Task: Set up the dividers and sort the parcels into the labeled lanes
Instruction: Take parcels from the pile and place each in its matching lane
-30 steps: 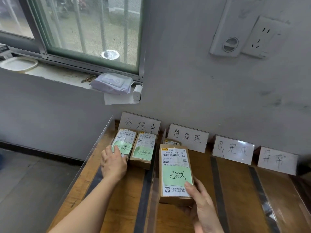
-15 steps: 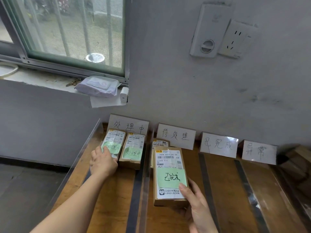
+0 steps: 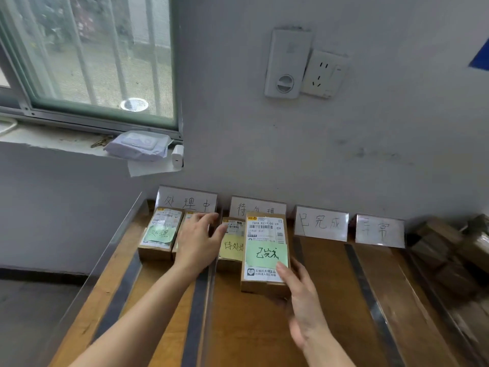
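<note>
four label cards [image 3: 321, 223] stand in a row against the wall at the back of the desk [image 3: 251, 327]. before the leftmost card lie an outer parcel [image 3: 158, 234] and an inner parcel [image 3: 190, 214] side by side, with the left hand [image 3: 197, 242] over the inner one. right of the divider [image 3: 209, 300], a rear parcel [image 3: 232, 242] lies before the second card. the held parcel [image 3: 266, 250], in the right hand [image 3: 304, 305], is just right of it. a box pile [image 3: 449, 250] sits at the far right.

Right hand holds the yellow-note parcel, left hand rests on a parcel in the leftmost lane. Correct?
No. The head view shows the right hand holding the green-note parcel; the yellow-note parcel sits beside it. The left hand does rest on a parcel in the leftmost lane.
</note>
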The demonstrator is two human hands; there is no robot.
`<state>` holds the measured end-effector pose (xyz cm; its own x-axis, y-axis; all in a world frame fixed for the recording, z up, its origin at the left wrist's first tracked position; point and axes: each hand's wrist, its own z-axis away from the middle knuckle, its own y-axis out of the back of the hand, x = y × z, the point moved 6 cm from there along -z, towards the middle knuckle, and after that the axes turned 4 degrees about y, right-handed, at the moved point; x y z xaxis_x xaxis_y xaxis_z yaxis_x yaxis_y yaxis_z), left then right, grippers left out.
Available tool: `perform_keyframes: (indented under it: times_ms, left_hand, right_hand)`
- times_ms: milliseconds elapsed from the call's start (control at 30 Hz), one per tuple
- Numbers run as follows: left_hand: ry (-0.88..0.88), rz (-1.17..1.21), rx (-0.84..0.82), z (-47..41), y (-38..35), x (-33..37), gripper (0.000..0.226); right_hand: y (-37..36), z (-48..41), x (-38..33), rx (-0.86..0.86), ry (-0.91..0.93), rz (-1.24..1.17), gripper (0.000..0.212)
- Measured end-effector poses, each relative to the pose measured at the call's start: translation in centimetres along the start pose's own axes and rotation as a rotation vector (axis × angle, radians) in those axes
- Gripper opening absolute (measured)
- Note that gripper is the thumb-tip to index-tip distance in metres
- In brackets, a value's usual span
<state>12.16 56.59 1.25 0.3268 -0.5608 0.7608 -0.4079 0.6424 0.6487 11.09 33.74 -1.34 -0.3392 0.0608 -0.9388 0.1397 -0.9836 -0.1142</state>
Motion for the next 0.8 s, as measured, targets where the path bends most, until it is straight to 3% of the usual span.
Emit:
perform_keyframes:
  times_ms: [133,267,400,500,800]
  left_hand:
    - [-0.037,0.21,-0.228,4.7,-2.9,6.0,0.047]
    - [-0.033,0.252,-0.352,8.3,-6.5,10.1,0.046]
    - [-0.001,0.244,-0.339,10.2,-10.5,12.6,0.06]
    - [0.048,0.269,-0.304,11.6,-14.0,14.4,0.063]
    - [0.163,0.277,-0.177,13.0,-23.4,17.5,0.052]
  right_hand:
    - [3.0,-0.1,-1.4,0.04,0.044,-0.009,0.063]
    - [7.3,-0.2,-2.2,0.062,0.068,-0.041,0.053]
    - [12.3,-0.4,-2.9,0.055,0.081,-0.058,0.042]
    - [16.4,-1.0,-2.9,0.048,0.073,0.058,0.041]
    - [25.2,-5.5,-2.0,-0.019,-0.014,0.273,0.042]
